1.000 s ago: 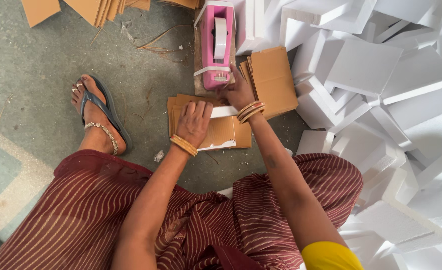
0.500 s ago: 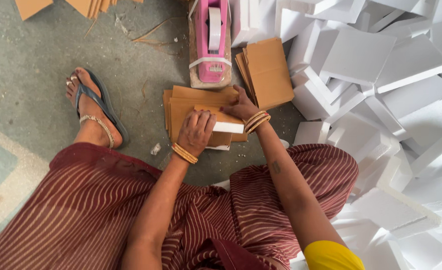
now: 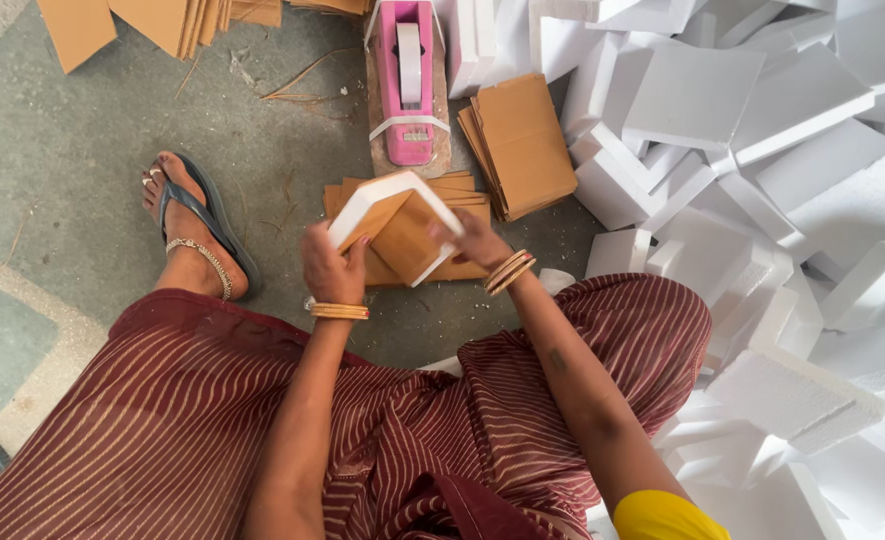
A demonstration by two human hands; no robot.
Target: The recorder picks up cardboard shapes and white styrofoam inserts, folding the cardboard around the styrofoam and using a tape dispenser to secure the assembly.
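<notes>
At the centre of the frame, a white foam block (image 3: 363, 205) with a brown cardboard sheet (image 3: 403, 235) against it is held above the cardboard stack (image 3: 463, 268) on the floor. It is gripped by the left hand (image 3: 331, 270) at its lower left edge, fingers closed on it, and by the right hand (image 3: 473, 240) on the right, fingers closed too. For a good result, the sheet should be kept flush with the foam edges, with even pressure. At upper centre a pink tape dispenser (image 3: 408, 85) holds a tape roll; no other containers are seen.
</notes>
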